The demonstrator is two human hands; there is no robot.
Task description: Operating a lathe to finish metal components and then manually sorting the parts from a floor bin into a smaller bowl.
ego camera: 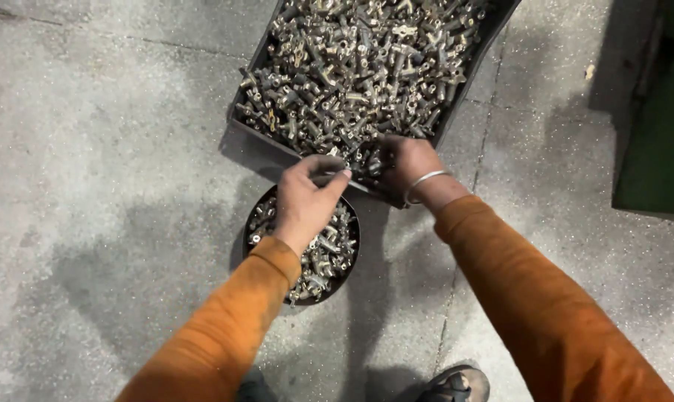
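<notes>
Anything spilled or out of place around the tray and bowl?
Nothing stands out. The metal parts stay inside the tray and the round bowl; none show on the floor. Both hands, left and right, work at the tray's near edge.

sleeves [225,335] orange | metal fittings [359,59] brass-grey | tray [256,141] black | bowl [352,223] black | floor [91,186] speckled grey

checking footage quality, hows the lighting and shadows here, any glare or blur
Head view: light falls unevenly, with soft dark shadows on the concrete floor around the round bowl and under both arms; small glints on the metal fittings in the rectangular tray, no heavy glare; the left hand and right hand look sharp; the picture's edges bend slightly.
</notes>
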